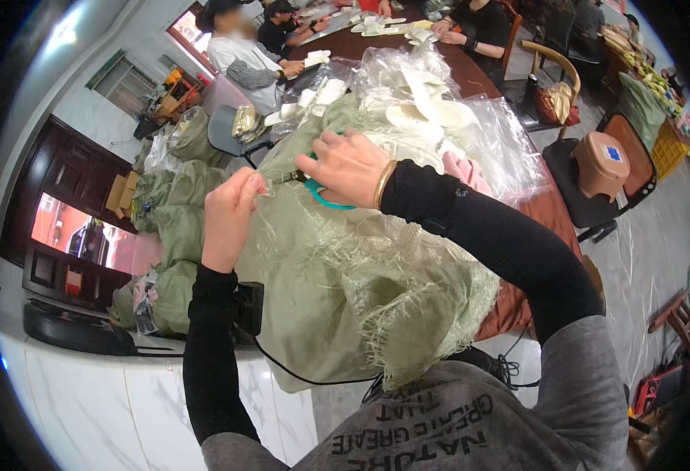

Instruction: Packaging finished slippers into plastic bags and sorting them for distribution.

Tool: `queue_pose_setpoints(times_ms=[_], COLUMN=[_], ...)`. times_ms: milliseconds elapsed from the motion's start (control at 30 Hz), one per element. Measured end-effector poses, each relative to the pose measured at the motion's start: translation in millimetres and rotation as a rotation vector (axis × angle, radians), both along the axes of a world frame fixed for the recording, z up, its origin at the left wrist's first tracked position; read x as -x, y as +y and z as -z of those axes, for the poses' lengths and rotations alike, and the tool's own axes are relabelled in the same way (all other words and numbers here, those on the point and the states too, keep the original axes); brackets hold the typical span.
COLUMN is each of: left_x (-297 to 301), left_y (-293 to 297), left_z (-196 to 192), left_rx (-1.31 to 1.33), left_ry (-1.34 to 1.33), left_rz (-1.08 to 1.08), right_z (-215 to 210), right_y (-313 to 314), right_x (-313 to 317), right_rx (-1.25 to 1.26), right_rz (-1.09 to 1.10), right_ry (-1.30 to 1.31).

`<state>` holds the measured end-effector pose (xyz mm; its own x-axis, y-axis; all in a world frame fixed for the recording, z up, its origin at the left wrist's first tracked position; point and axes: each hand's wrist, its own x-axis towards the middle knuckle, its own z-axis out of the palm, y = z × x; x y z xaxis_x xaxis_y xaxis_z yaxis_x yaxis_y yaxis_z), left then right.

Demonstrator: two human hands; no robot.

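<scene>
A large pale green woven sack (301,306) with frayed edges lies in front of me, over the near end of the table. My left hand (231,210) pinches a strand-like edge of it, fingers closed. My right hand (354,166) is wrapped round a pair of scissors with teal handles (327,199). The blades point toward the left hand, close to the sack edge; their tips are hard to make out. Just beyond, white shoe soles (423,114) and clear plastic bags (510,149) are heaped up, with a pink piece (464,170) among them.
The red-brown table (515,308) runs away from me, with people seated at its far end handling white pieces. Full green sacks (180,228) stand along the left. At right, a brown plastic tub (601,166) rests on a black chair (561,177). A cable (298,377) hangs near my left forearm.
</scene>
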<state>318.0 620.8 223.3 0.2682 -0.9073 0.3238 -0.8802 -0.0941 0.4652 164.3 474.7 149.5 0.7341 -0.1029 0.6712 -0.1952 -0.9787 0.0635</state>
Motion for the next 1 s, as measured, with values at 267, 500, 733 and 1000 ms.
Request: queue_pose_setpoints(times_ms=[267,500,733,1000], left_x=[9,25,35,40], left_y=[-3,10,6,26], left_z=[-1,-1,-27,-6], left_rx=[0.097,0.011,0.137,-0.036], left_ry=[0.051,0.135,0.151,0.168], left_rz=[0.058,-0.077,-0.081,0.092], right_z=[-7,10,-15,13], right_y=[7,13,29,-8], right_x=[9,11,9,99], right_rx=[-0.133,-0.012,-0.271,-0.322], right_rz=[-0.061,-0.076,-0.013,0.058], right_ry=[0.031,-0.268,0.095,0.040])
